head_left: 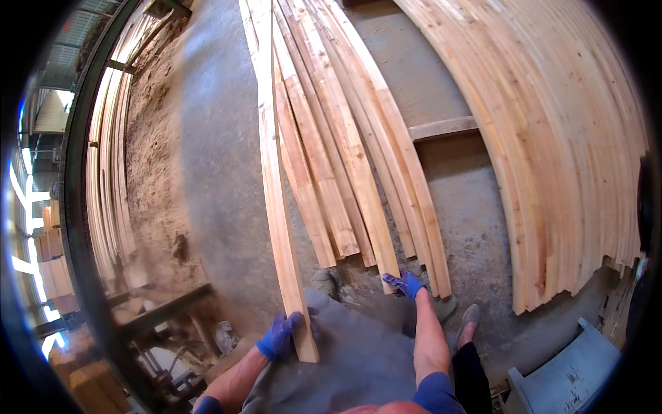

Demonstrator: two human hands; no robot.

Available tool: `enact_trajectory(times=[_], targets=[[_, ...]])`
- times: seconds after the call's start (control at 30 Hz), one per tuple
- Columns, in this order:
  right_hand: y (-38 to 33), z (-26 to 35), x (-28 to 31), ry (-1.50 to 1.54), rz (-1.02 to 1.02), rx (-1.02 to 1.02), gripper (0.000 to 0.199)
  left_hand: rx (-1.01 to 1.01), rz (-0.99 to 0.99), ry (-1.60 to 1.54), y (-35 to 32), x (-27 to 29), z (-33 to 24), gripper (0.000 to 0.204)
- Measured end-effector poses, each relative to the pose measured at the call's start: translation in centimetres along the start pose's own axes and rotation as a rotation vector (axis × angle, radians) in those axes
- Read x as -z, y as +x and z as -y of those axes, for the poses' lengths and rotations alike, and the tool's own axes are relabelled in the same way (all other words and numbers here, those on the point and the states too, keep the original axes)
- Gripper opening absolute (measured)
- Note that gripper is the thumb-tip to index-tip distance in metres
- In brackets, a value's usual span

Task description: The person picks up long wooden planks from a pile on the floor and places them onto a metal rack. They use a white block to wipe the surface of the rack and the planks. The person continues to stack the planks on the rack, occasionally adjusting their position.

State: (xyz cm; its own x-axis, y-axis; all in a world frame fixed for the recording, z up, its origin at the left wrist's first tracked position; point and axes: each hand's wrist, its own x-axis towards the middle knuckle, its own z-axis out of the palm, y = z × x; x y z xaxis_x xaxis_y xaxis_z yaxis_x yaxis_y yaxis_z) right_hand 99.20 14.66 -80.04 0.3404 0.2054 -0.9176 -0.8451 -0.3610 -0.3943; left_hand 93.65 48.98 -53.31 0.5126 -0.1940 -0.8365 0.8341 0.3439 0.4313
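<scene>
My left hand (279, 335), in a blue glove, is wrapped round the near end of a long pale wooden board (274, 200). That board is raised at my end and runs away from me, crossing over the left side of a row of other boards. My right hand (407, 283), gloved too, is closed on the near end of a second wooden board (358, 165) in the row. Several more boards (303, 165) lie side by side around it, their near ends uneven. Part of the right hand's grip is hidden under the board.
A wide layer of boards (552, 152) fills the right side, with a crossbar (443, 128) beside it. Sawdust (158, 159) and a dark metal frame (169, 310) are at left. A blue-grey metal piece (572, 369) stands lower right, near another person's shoe (469, 321).
</scene>
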Motion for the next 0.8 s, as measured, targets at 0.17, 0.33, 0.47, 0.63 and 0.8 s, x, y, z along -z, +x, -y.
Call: enact_trajectory(times=[0.17, 0.33, 0.47, 0.63, 0.8], targets=[[-18.3, 9.1, -1.0, -0.192, -0.001, 0.120, 0.068, -0.059, -0.021, -0.013, -6.0, -5.2, -3.9, 0.050], [-31.7, 13.8, -3.4, 0.156, 0.085, 0.137, 0.061, -0.132, -0.024, -0.050, -14.2, -8.9, -9.1, 0.044], [-30.0, 13.2, -4.1, -0.120, -0.021, 0.156, 0.061, -0.168, -0.147, -0.024, -16.6, -9.0, -9.5, 0.038], [-20.6, 8.5, -4.4, 0.081, -0.104, 0.186, 0.051, -0.156, -0.194, -0.070, -14.9, -7.3, -6.5, 0.034], [-14.1, 4.7, -2.9, 0.505, -0.118, 0.049, 0.046, -0.036, -0.188, -0.100, -11.3, -6.1, -3.2, 0.037]])
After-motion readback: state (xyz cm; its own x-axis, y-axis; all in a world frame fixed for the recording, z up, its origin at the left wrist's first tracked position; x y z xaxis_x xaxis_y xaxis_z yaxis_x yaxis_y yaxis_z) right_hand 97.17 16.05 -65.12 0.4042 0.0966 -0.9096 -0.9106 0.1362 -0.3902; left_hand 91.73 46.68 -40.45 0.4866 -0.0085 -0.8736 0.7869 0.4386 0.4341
